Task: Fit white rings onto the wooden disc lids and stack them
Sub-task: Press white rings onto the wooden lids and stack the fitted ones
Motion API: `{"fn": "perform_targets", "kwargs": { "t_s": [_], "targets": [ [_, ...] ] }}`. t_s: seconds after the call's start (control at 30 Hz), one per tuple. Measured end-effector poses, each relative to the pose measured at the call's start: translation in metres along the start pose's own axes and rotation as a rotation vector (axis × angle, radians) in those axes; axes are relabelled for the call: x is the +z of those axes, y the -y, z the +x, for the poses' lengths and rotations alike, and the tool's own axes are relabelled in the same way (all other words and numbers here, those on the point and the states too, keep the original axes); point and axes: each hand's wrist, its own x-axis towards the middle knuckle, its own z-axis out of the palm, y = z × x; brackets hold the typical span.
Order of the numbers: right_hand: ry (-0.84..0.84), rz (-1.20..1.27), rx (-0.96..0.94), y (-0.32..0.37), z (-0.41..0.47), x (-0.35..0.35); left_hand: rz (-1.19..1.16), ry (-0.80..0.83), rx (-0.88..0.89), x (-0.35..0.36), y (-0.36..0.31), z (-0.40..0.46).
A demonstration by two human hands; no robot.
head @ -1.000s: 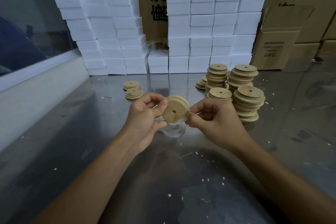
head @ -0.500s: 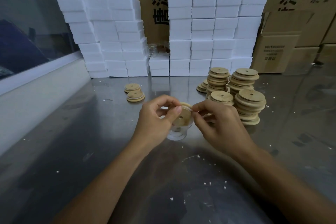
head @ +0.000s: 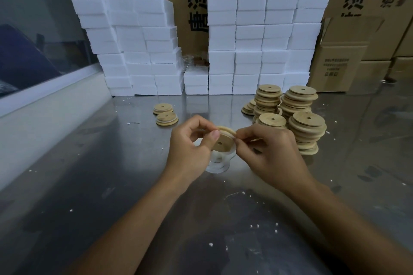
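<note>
1. While both hands work above the steel surface (head: pixel 93 185), the wooden disc lid (head: pixel 221 144) is held between them, tilted, centre hole visible.
2. Left hand (head: pixel 190 152): fingers curled, thumb gripping the lid's left edge.
3. Right hand (head: pixel 272 154): fingers pinching the lid's right rim; white ring (head: pixel 232 138) barely discernible there.
4. Lid stacks (head: pixel 297 118) stand right; two short stacks (head: pixel 165 114) left.

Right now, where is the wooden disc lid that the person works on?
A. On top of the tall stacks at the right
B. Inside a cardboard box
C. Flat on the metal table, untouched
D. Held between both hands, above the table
D: the left hand and the right hand both pinch the wooden disc lid at its edges, above the metal table.
</note>
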Motion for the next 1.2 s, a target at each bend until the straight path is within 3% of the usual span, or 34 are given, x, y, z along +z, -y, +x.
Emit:
{"fn": "perform_targets", "kwargs": {
  "t_s": [0.4, 0.93, 1.0, 1.2],
  "targets": [
    [0.046, 0.252, 0.232, -0.007, 0.000, 0.001, -0.262, 0.011, -0.230, -0.004, -0.004, 0.001],
    [0.057, 0.277, 0.242, -0.010, -0.003, 0.006, -0.523, 0.057, -0.387, -0.008, 0.000, 0.005],
    [0.037, 0.248, 0.209, -0.009, -0.005, 0.007, -0.460, 0.067, -0.351, -0.009, 0.000, 0.004],
    [0.000, 0.119, 0.079, -0.006, -0.005, 0.006, -0.017, 0.066, -0.019, -0.007, -0.001, 0.002]
  ]
}}
